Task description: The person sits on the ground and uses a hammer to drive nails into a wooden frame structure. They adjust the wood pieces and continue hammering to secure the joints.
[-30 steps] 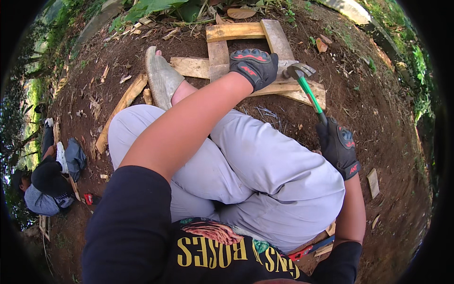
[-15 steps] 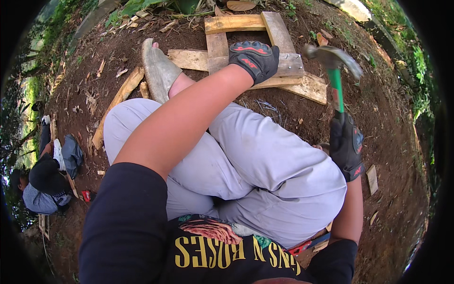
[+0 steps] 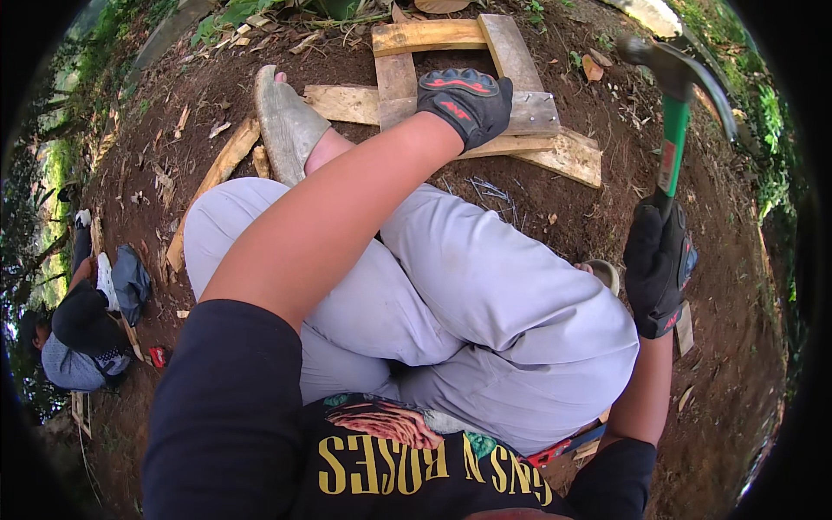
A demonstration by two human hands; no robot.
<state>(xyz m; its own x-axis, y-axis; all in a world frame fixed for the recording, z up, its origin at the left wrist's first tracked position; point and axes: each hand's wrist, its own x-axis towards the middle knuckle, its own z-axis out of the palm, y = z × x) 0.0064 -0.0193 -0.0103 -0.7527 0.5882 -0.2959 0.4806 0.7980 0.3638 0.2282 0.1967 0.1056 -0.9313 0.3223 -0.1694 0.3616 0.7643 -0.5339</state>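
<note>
The right hand (image 3: 657, 269), in a black glove, is wrapped around the low end of the green handle of a claw hammer (image 3: 675, 134). Holding it there seems to leave the heavy head free to swing. The hammer is up off to the right, apart from the wood. The left hand (image 3: 464, 108), gloved too, rests on the near board of a wooden frame (image 3: 514, 56). Its fingers are curled and hidden, so I cannot tell if they grip the board. It looks placed there to keep the frame from sliding.

Nearest are the person's bent legs in light grey pants (image 3: 485, 277). Just past them, a little pile of loose nails (image 3: 496, 192) lies on the dirt, maybe put there to be easy to grab. Then comes the frame, in front of the person. A few nails (image 3: 546, 102) poke up at the right end of its near board. A flat plank (image 3: 568, 159) sticks out to the right from under it, perhaps as a prop. Green leaves (image 3: 334, 9) grow past the frame. Far left, another person (image 3: 82, 334) sits low.
</note>
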